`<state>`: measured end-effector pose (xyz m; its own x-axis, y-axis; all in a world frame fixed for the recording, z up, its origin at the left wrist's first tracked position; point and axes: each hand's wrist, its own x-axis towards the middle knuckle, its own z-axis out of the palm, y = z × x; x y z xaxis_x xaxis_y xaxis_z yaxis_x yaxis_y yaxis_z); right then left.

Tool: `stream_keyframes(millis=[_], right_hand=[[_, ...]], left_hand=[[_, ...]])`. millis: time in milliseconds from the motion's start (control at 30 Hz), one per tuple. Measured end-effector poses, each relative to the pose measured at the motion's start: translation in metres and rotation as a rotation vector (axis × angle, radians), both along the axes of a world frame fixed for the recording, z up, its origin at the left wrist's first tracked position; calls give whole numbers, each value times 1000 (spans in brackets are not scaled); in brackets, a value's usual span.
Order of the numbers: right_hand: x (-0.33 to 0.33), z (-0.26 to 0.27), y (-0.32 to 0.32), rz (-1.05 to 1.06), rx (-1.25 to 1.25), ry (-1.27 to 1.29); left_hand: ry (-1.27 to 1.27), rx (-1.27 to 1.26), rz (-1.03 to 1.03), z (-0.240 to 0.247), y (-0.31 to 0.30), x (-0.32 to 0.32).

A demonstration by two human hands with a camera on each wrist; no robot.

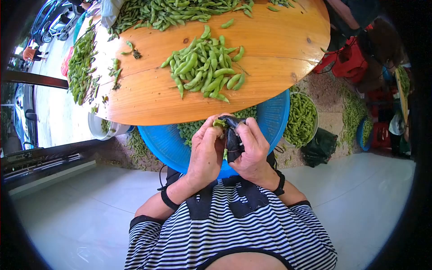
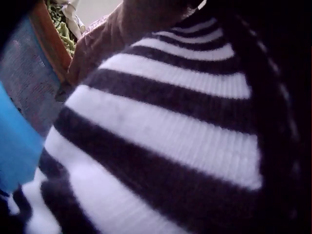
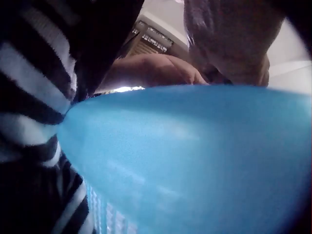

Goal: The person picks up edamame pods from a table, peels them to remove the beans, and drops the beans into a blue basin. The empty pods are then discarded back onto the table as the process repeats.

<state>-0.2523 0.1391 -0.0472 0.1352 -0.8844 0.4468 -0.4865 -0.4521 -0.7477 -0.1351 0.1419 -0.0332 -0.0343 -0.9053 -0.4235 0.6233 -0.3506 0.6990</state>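
Note:
In the head view both hands meet over the near rim of a blue basket (image 1: 153,146). My left hand (image 1: 204,150) pinches a green bean pod (image 1: 218,123) between thumb and fingers. Facing it, my right hand (image 1: 253,150) has black coverings (image 1: 233,143) on some fingers, and these grip the pod's right side. Most of the pod is hidden by the fingers. Shelled green beans (image 1: 184,131) lie in the basket under the hands. A pile of pods (image 1: 202,67) sits on the wooden table (image 1: 139,101) just beyond. The right wrist view is mostly filled by the basket's wall (image 3: 185,156).
A larger heap of pods (image 1: 166,13) covers the table's far side, with stripped stalks and pods (image 1: 83,63) at its left. A bucket of pods (image 1: 300,119) stands right of the basket, and a white bucket (image 1: 96,126) at left. The striped shirt (image 2: 161,117) fills the left wrist view.

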Motion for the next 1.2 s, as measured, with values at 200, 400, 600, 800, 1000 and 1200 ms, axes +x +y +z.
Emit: stream_keyframes(millis=[200, 400, 600, 800, 1000, 1200], right_hand=[[-5, 4, -5, 42, 85, -78], [-11, 6, -9, 45, 156, -130], [-24, 4, -14, 88, 381, -299], [-43, 27, -34, 198, 766, -563], [-34, 25, -37, 116, 407, -267], [-30, 29, -38, 121, 291, -231]], left_hand=[[-32, 55, -7, 4, -1, -3], [-130, -37, -121, -7, -1, 3], [-463, -205, -284, -4, -9, 10], [-117, -103, -352, 9, -27, 13], [149, 117, -140, 9, -29, 0], [307, 71, -158, -12, -22, 4]])
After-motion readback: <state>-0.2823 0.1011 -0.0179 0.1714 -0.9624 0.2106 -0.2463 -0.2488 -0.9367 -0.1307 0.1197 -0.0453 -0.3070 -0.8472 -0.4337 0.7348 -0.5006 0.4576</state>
